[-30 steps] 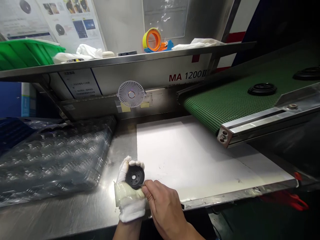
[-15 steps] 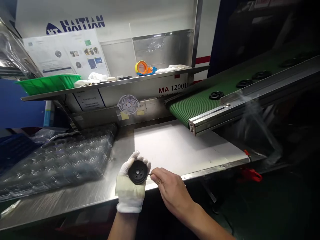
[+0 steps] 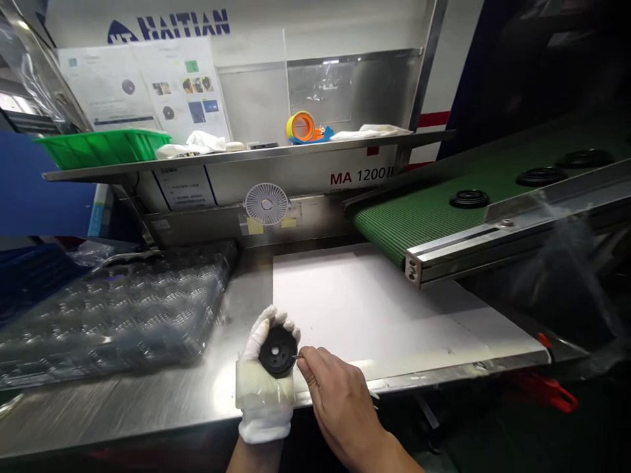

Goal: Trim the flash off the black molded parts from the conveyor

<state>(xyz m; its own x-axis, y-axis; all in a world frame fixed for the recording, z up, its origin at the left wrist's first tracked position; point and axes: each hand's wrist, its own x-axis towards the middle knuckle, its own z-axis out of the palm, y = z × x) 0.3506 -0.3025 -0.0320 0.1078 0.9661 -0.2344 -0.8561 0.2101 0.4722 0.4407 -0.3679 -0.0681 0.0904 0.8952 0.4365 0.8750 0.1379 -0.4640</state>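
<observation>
My left hand (image 3: 266,384), in a white glove, is closed around a black round plastic disc (image 3: 277,351) with a hole in its middle and smaller holes about it. The disc's face is turned up towards me. My bare right hand (image 3: 342,397) pinches a thin metal tool with a narrow tip (image 3: 297,357). That tip is at the disc's right rim; whether it touches cannot be made out. Most of the tool is hidden inside my fingers. Both hands are over the front edge of the metal table (image 3: 197,387).
Clear plastic trays (image 3: 108,315) are stacked at left. A white sheet (image 3: 355,302) covers the table's right part. Above it slopes a green conveyor belt (image 3: 409,220) carrying black discs (image 3: 469,198). The shelf (image 3: 256,152) holds a green bin (image 3: 103,148) and a tape roll (image 3: 300,127).
The surroundings have shifted rightward in view as the camera moved. My hands appear slightly lower and further right, still holding the disc and the thin tool at its rim.
</observation>
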